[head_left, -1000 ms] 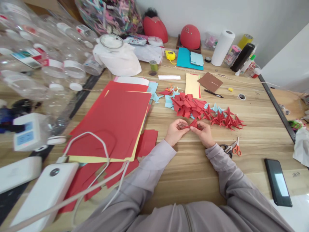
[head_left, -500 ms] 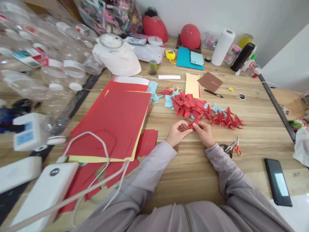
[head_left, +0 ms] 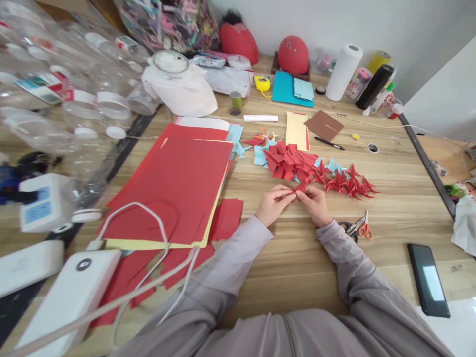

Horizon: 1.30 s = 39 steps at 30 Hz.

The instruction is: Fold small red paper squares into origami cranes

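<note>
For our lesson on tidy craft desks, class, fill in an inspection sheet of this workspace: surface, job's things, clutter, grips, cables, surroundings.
Surface: wooden table, largely covered.
Job's things: red paper piece between both hands; folded pile just beyond it; red sheets to the left.
Clutter: scissors, phone, pen, bottles, paper roll.
Grips: left hand and right hand both pinch the paper piece.
Cables: white cable loops over the red sheets, near a power bank.
Surroundings: white wall behind the table.
</note>
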Each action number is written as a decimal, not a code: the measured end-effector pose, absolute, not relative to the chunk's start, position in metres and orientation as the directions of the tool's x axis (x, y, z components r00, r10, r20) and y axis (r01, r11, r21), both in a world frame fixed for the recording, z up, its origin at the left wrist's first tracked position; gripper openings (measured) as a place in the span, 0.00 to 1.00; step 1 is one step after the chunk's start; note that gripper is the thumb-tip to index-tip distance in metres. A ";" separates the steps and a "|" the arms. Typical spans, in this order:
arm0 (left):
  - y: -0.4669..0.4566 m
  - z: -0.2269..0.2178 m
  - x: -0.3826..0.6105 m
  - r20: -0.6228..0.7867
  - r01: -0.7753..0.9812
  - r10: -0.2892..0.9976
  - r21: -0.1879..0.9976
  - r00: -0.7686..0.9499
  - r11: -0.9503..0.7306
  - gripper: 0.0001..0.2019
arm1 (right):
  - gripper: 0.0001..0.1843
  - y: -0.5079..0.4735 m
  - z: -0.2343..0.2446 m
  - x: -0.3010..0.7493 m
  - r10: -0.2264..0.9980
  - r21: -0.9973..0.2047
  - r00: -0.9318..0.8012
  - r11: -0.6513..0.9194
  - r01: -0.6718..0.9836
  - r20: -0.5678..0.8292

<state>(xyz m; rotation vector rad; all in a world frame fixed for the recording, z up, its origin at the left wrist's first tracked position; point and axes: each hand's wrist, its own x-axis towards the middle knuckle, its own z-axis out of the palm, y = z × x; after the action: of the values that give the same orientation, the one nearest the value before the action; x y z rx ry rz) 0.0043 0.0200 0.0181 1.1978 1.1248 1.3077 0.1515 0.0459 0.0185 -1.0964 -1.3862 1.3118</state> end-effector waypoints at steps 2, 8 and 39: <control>0.020 0.020 0.004 0.072 -0.072 0.997 0.995 0.006 -0.072 0.11 | 0.18 0.046 0.019 0.151 0.980 -0.999 -0.198 0.041 0.027 0.035; 0.020 0.025 0.003 0.094 -0.047 0.995 0.995 0.020 -0.093 0.12 | 0.19 0.046 0.024 0.150 0.968 -0.999 -0.250 0.036 0.040 0.025; 0.025 0.020 0.003 -0.104 -0.192 0.995 0.976 -0.008 0.100 0.12 | 0.18 0.044 0.023 0.152 0.942 -0.999 -0.333 -0.034 -0.001 -0.032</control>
<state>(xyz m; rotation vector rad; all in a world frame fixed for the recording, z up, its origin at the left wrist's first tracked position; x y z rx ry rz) 0.0032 0.0245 0.0205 0.9847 1.1267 1.2314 0.1521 0.0439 0.0234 -1.0492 -1.4336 1.4848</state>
